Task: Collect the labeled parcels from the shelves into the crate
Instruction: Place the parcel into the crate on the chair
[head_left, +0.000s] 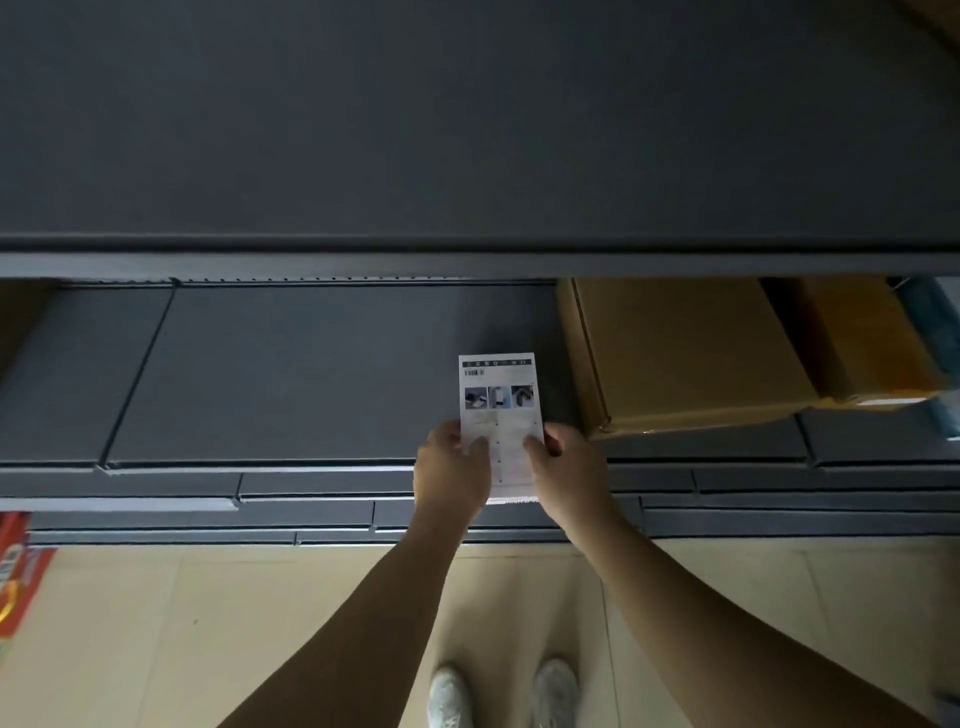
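Observation:
A flat white parcel (498, 395) with a barcode and three small pictures on its label is held over the front of a grey shelf (291, 374). My left hand (451, 470) grips its lower left edge, thumb on top. On the lower right edge, my right hand (566, 467) holds it the same way. A large brown cardboard box (685, 353) sits on the same shelf just to the right, with a smaller yellow-brown box (862, 338) beyond it. No crate is in view.
A dark upper shelf (467, 130) overhangs the top half of the view. Lower grey shelf edges (311, 499) step out towards me. Beige floor tiles (208, 623) and my white shoes (504, 691) lie below. A red printed package (15, 566) shows at the left edge.

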